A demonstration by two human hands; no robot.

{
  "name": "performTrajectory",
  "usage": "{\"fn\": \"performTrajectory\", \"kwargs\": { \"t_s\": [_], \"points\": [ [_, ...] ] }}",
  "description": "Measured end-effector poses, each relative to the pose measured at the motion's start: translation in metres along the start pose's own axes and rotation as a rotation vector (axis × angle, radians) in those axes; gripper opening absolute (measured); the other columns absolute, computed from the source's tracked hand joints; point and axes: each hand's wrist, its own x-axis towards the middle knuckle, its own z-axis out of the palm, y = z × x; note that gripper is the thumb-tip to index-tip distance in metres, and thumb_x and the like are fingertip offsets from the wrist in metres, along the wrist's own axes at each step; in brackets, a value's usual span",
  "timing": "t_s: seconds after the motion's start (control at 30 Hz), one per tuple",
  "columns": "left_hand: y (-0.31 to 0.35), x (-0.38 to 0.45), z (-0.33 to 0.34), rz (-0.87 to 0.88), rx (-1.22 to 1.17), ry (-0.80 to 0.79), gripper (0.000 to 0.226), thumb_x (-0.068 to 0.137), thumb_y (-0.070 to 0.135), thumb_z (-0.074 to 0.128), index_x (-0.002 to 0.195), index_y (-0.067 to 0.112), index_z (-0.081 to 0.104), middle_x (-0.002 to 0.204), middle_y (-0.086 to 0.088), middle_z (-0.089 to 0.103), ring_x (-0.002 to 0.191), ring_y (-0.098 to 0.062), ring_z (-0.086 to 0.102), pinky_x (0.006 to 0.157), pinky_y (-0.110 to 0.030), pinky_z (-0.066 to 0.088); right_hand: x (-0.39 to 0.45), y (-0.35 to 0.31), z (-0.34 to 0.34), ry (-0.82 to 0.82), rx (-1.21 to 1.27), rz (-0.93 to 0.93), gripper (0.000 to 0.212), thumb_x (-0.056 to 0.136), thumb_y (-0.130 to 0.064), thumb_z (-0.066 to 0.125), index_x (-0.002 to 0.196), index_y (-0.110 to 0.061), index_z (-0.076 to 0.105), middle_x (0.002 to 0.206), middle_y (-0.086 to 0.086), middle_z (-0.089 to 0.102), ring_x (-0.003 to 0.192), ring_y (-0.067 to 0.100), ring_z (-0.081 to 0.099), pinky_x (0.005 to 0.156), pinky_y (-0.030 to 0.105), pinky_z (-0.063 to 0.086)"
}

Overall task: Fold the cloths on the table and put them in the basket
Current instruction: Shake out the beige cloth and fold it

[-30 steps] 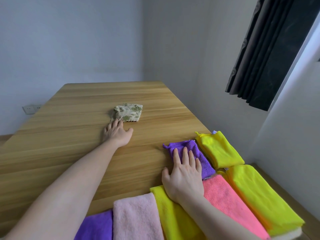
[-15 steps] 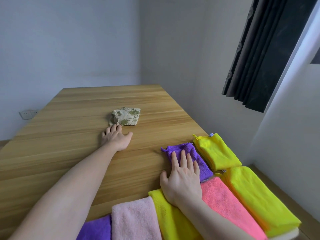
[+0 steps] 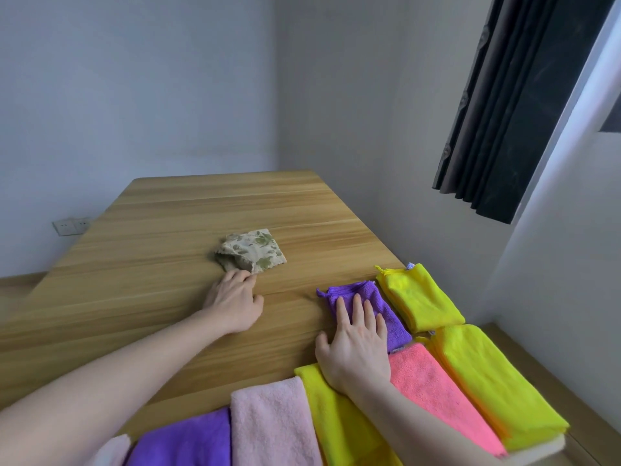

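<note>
Pale walls and a dark curtain [image 3: 524, 105] back the wooden surface [image 3: 161, 257]. At its middle, the left hand [image 3: 235, 302] touches the near edge of a folded floral cloth [image 3: 252, 251], fingers curled but gripping nothing. The right hand [image 3: 356, 348] lies flat and open on a small purple cloth [image 3: 366, 302] among folded yellow, pink and purple cloths along the near right edge.

Soft, even daylight enters beside the dark curtain [image 3: 524, 105] on the right; shadows on the tabletop [image 3: 174, 250] are faint, edges bow outward, focus slightly soft.
</note>
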Motion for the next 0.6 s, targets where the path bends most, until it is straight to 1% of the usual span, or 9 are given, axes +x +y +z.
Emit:
{"fn": "performTrajectory", "kwargs": {
  "t_s": [0.1,0.13,0.2,0.23,0.3,0.37,0.47,0.53,0.6],
  "points": [
    [0.004,-0.041,-0.02,0.147,-0.038,-0.059,0.062,0.094,0.05,0.042,0.151,0.026,0.045,0.144,0.011,0.05,0.135,-0.015,0.042,0.111,-0.038,0.039,0.0,0.001,0.0,-0.003,-0.012,-0.002,0.078,0.091,-0.053,0.032,0.162,-0.024,0.015,0.169,0.01,0.005,0.156,0.027,0.001,0.126,0.046,0.002],
    [0.004,-0.051,-0.028,0.189,-0.048,-0.024,0.056,0.092,0.048,0.046,0.145,0.03,0.051,0.13,0.015,0.059,0.126,-0.013,0.049,0.104,-0.035,0.043,-0.001,0.0,0.001,-0.001,-0.017,-0.001,0.078,0.09,-0.053,0.031,0.161,-0.024,0.015,0.169,0.01,0.007,0.156,0.027,0.002,0.126,0.046,0.003],
    [0.007,-0.059,-0.044,0.245,-0.052,0.092,0.045,0.09,0.039,0.052,0.135,0.034,0.056,0.109,0.02,0.064,0.112,-0.011,0.055,0.091,-0.031,0.047,0.0,0.001,0.002,0.006,-0.023,0.006,0.079,0.089,-0.054,0.031,0.161,-0.024,0.017,0.169,0.011,0.008,0.156,0.028,0.004,0.126,0.046,0.005],
    [0.007,-0.058,-0.05,0.253,-0.053,0.139,0.044,0.09,0.036,0.052,0.134,0.035,0.055,0.11,0.02,0.062,0.11,-0.011,0.054,0.087,-0.03,0.047,0.0,0.002,0.002,0.006,-0.025,0.008,0.079,0.089,-0.054,0.032,0.161,-0.024,0.018,0.169,0.011,0.009,0.156,0.028,0.004,0.126,0.046,0.005],
    [0.001,-0.056,-0.058,0.222,-0.046,0.151,0.048,0.092,0.033,0.054,0.14,0.035,0.049,0.126,0.017,0.054,0.116,-0.011,0.051,0.086,-0.03,0.049,-0.003,0.0,0.0,0.005,-0.024,0.003,0.078,0.09,-0.053,0.033,0.161,-0.024,0.019,0.169,0.011,0.009,0.156,0.028,0.005,0.126,0.046,0.005],
    [-0.005,-0.047,-0.057,0.198,0.003,0.04,0.057,0.09,0.03,0.058,0.145,0.036,0.044,0.14,0.016,0.043,0.127,-0.014,0.046,0.093,-0.032,0.048,-0.003,-0.001,0.0,0.008,-0.022,0.004,0.078,0.09,-0.053,0.034,0.161,-0.024,0.019,0.169,0.011,0.01,0.156,0.028,0.006,0.126,0.046,0.005],
    [-0.008,-0.04,-0.056,0.199,0.048,-0.163,0.066,0.08,0.024,0.064,0.144,0.036,0.048,0.145,0.013,0.044,0.136,-0.016,0.043,0.104,-0.032,0.042,-0.003,-0.001,-0.002,-0.001,-0.019,0.011,0.078,0.09,-0.053,0.034,0.161,-0.024,0.019,0.169,0.011,0.009,0.156,0.027,0.006,0.126,0.046,0.006],
    [-0.009,-0.04,-0.057,0.194,0.033,-0.219,0.071,0.075,0.016,0.064,0.142,0.033,0.047,0.143,0.011,0.046,0.134,-0.015,0.046,0.101,-0.029,0.043,-0.004,-0.002,-0.002,-0.01,-0.016,0.012,0.077,0.091,-0.052,0.035,0.161,-0.024,0.019,0.169,0.011,0.009,0.156,0.027,0.006,0.126,0.046,0.005],
    [-0.011,-0.043,-0.059,0.206,0.069,-0.229,0.073,0.075,0.009,0.063,0.142,0.031,0.045,0.144,0.012,0.045,0.13,-0.015,0.047,0.092,-0.027,0.044,-0.004,-0.002,-0.003,-0.011,-0.006,0.018,0.077,0.091,-0.052,0.036,0.161,-0.025,0.019,0.169,0.011,0.009,0.156,0.027,0.005,0.126,0.046,0.005]
  ]
}}
